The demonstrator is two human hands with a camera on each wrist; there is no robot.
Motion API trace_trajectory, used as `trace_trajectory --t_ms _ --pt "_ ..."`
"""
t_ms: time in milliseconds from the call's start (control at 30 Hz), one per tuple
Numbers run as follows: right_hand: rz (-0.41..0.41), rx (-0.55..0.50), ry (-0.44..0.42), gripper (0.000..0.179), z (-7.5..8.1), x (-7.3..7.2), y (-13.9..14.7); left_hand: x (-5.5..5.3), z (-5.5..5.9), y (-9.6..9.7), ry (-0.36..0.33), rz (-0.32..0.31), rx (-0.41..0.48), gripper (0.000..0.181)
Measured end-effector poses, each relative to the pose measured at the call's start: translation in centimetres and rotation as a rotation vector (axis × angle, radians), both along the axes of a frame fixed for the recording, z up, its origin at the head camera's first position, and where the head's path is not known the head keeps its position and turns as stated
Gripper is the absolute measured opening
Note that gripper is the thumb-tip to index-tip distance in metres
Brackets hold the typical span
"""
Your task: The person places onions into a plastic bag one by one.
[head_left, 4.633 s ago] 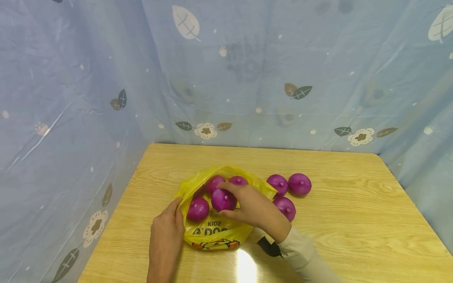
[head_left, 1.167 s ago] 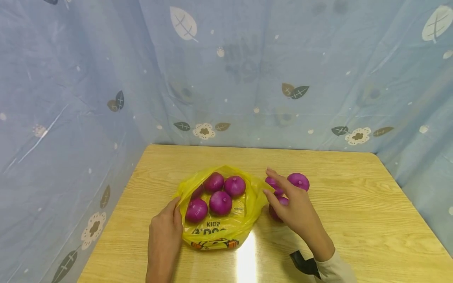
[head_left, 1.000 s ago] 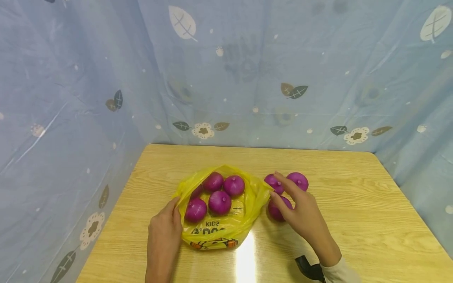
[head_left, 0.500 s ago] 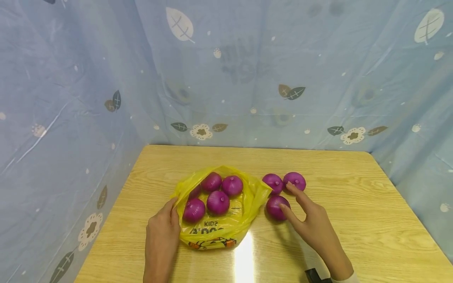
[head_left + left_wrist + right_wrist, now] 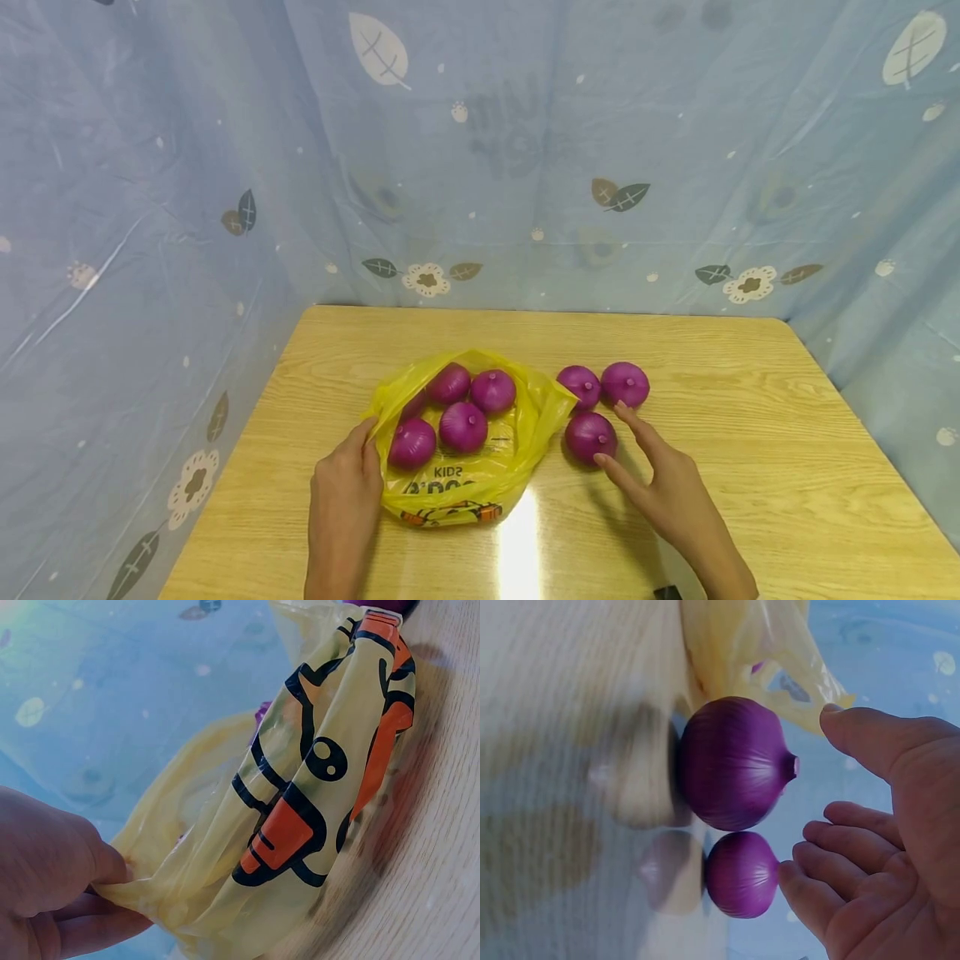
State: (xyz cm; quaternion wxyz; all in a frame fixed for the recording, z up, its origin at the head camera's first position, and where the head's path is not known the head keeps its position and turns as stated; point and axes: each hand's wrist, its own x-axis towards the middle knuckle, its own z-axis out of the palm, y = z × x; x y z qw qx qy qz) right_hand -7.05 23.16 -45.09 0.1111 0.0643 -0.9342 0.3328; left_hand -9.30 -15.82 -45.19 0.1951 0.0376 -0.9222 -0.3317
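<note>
My left hand (image 5: 347, 483) pinches the left edge of a yellow plastic bag (image 5: 525, 450) between thumb and fingers; the left wrist view shows the film bunched in that grip, beside a printed cartoon face. Inside the bag's spread mouth lie several purple onions (image 5: 462, 427). To the bag's right, 3 more sit on the table: a near onion (image 5: 590, 439), one behind it (image 5: 579, 387) and a far-right onion (image 5: 626, 384). My right hand (image 5: 663, 483) holds nothing, thumb and fingers spread, just right of the near onion. In the right wrist view a gap shows between palm and onion (image 5: 735, 763).
The wooden table (image 5: 750, 433) ends at the back against a blue curtain (image 5: 480, 167) with leaf and flower prints. More curtain hangs along the left and right sides. A bright glare patch (image 5: 519, 542) lies on the tabletop in front of the bag.
An onion that my right hand held over the bag now rests inside it. The right hand has since drawn back to the right and nearer. My left hand keeps its hold on the bag.
</note>
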Motion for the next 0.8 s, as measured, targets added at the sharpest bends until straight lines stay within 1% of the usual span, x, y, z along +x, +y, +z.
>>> trace_trajectory --t_ms 167,467,633,800 --pt "-0.008 0.005 -0.049 0.076 -0.4 0.3 0.0 0.0 0.0 0.0 -0.004 -0.003 -0.003 0.030" --pt "0.001 0.029 -0.043 0.080 -0.8 -0.2 0.0 -0.1 0.0 0.0 0.000 -0.007 -0.004 0.030" --pt "0.020 0.045 -0.043 0.081 -1.3 -0.7 -0.2 -0.1 0.1 0.0 -0.006 -0.010 -0.005 0.031" --pt "0.021 0.048 -0.050 0.082 -1.7 -1.2 -0.4 -0.1 0.3 0.0 -0.007 -0.012 -0.007 0.030"
